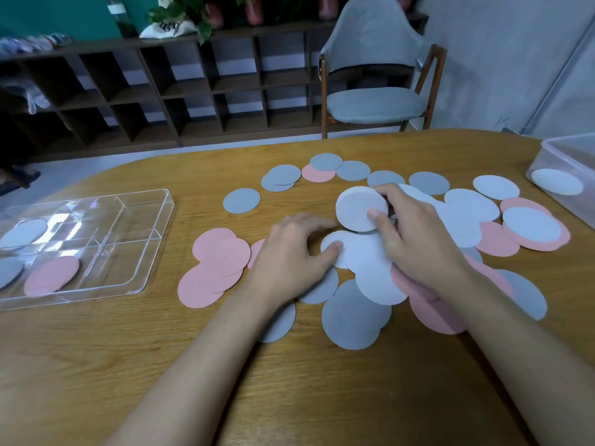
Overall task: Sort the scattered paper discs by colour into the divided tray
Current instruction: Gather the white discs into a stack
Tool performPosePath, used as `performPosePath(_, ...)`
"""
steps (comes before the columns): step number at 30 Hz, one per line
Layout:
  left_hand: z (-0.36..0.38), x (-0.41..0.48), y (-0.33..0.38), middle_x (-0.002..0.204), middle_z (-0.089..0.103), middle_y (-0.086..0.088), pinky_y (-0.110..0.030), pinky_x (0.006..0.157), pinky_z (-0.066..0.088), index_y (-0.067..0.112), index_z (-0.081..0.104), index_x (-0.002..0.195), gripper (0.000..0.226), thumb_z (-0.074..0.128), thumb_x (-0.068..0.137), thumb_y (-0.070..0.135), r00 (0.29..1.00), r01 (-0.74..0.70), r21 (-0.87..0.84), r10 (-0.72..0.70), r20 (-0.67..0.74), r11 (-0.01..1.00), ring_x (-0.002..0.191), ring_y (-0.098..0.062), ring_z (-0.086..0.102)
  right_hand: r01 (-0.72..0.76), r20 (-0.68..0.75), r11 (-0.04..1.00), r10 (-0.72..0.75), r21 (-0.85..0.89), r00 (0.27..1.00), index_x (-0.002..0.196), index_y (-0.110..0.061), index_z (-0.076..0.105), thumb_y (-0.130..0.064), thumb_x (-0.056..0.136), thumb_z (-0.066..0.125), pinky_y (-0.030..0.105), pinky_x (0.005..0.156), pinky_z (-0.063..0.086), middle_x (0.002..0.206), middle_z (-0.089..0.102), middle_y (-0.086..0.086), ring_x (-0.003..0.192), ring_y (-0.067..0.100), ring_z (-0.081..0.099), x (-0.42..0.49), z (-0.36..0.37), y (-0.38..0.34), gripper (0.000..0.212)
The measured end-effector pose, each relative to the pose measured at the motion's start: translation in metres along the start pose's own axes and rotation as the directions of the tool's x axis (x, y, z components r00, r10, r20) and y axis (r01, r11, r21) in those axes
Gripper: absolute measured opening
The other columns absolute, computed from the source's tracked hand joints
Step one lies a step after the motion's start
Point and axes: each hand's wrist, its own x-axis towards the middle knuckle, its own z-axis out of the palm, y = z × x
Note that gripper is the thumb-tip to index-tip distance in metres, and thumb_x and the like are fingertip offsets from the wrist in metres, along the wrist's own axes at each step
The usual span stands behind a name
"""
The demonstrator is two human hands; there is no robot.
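Pink, grey and white paper discs lie scattered over the middle and right of the wooden table [289, 381]. My right hand [415, 239] pinches a white disc [357, 209], lifted and tilted above the pile. My left hand [289, 252] rests on the pile, its thumb pressing another white disc [336, 244]. A clear divided tray [154, 239] sits at the left; it holds a white disc [24, 233], a grey disc [9, 272] and a pink disc [51, 275] in separate compartments.
A clear plastic box [566, 152] at the right edge holds a white disc [557, 181]. A grey chair [373, 101] stands behind the table. Dark cubby shelves [161, 91] run along the back wall. Bare wood lies in front of the pile.
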Motion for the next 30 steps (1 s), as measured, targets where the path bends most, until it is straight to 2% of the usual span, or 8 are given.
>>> performPosePath(3, 0.0033, -0.0008, -0.0035, 0.135, 0.061, 0.014, -0.043, 0.111, 0.038, 0.034, 0.072, 0.127, 0.047, 0.075, 0.086, 0.056, 0.995, 0.005, 0.107, -0.015, 0.097, 0.994, 0.13, -0.012, 0.048, -0.036, -0.03, 0.999, 0.036, 0.01, 0.999, 0.13, -0.016, 0.055, -0.025, 0.106, 0.05, 0.032, 0.082, 0.044, 0.115, 0.067, -0.002, 0.106, 0.018, 0.058, 0.0014, -0.0005, 0.0034, 0.026)
performPosePath(8, 0.0001, 0.0009, -0.0021, 0.141, 0.051, 0.013, -0.039, 0.111, 0.034, 0.034, 0.057, 0.144, 0.06, 0.067, 0.091, 0.059, 0.987, -0.026, 0.175, -0.003, 0.161, 0.984, 0.132, -0.012, 0.041, -0.06, -0.028, 0.998, 0.06, -0.018, 0.998, 0.131, -0.017, 0.054, -0.026, 0.106, 0.051, 0.032, 0.082, 0.045, 0.116, 0.066, -0.001, 0.105, 0.017, 0.057, 0.0021, 0.0011, 0.0027, 0.027)
performPosePath(13, -0.0002, 0.0017, -0.0048, 0.14, 0.049, 0.013, -0.037, 0.108, 0.032, 0.035, 0.059, 0.144, 0.045, 0.062, 0.099, 0.045, 0.981, -0.023, 0.178, -0.011, 0.192, 0.984, 0.132, -0.011, 0.04, -0.061, -0.024, 0.997, 0.06, -0.037, 0.998, 0.133, -0.017, 0.054, -0.026, 0.106, 0.05, 0.034, 0.082, 0.048, 0.116, 0.066, -0.001, 0.105, 0.018, 0.058, 0.0019, 0.0022, 0.0014, 0.028)
performPosePath(19, 0.002, 0.0005, -0.0086, 0.127, 0.061, 0.014, -0.042, 0.105, 0.043, 0.032, 0.071, 0.13, 0.033, 0.058, 0.101, 0.021, 0.996, -0.05, 0.112, 0.041, 0.081, 0.992, 0.122, -0.013, 0.051, -0.089, -0.055, 0.996, 0.087, -0.029, 0.995, 0.13, -0.016, 0.055, -0.024, 0.106, 0.051, 0.031, 0.079, 0.042, 0.114, 0.066, -0.001, 0.1, 0.015, 0.054, 0.0034, 0.0013, 0.0043, 0.026)
performPosePath(21, 0.0021, -0.0002, -0.0056, 0.127, 0.063, 0.015, -0.04, 0.105, 0.043, 0.03, 0.073, 0.126, 0.029, 0.064, 0.099, 0.036, 0.997, -0.049, 0.133, 0.04, 0.068, 0.99, 0.123, -0.011, 0.052, -0.091, -0.054, 0.995, 0.09, -0.033, 0.995, 0.13, -0.016, 0.055, -0.024, 0.106, 0.051, 0.03, 0.078, 0.04, 0.113, 0.066, -0.001, 0.098, 0.014, 0.053, 0.0028, 0.0011, 0.0037, 0.026)
performPosePath(23, 0.0012, -0.001, -0.0016, 0.129, 0.063, 0.016, -0.033, 0.103, 0.042, 0.028, 0.073, 0.127, 0.047, 0.072, 0.09, 0.056, 0.996, -0.047, 0.165, 0.034, 0.082, 0.985, 0.124, -0.007, 0.05, -0.097, -0.05, 0.994, 0.094, -0.043, 0.994, 0.131, -0.016, 0.055, -0.024, 0.105, 0.051, 0.029, 0.079, 0.04, 0.113, 0.066, -0.001, 0.097, 0.013, 0.052, 0.0025, 0.0008, 0.0025, 0.027)
performPosePath(26, 0.0007, -0.0003, -0.0004, 0.128, 0.065, 0.017, -0.025, 0.091, 0.04, 0.027, 0.073, 0.125, 0.058, 0.074, 0.082, 0.065, 0.996, -0.051, 0.188, 0.036, 0.082, 0.981, 0.123, -0.007, 0.051, -0.098, -0.048, 0.993, 0.095, -0.06, 0.994, 0.132, -0.016, 0.056, -0.025, 0.105, 0.052, 0.027, 0.079, 0.039, 0.115, 0.067, 0.0, 0.097, 0.012, 0.052, 0.0026, 0.0005, 0.0011, 0.029)
performPosePath(30, -0.0055, 0.0001, -0.0042, 0.107, 0.074, 0.013, -0.036, 0.084, 0.052, 0.026, 0.075, 0.11, 0.052, 0.058, 0.09, 0.071, 0.986, -0.14, 0.286, 0.108, 0.125, 0.948, 0.105, -0.014, 0.06, -0.096, -0.04, 0.995, 0.095, -0.039, 0.995, 0.134, -0.017, 0.057, -0.024, 0.105, 0.054, 0.026, 0.079, 0.04, 0.115, 0.067, -0.001, 0.098, 0.012, 0.054, 0.0022, 0.0001, -0.0006, 0.03)
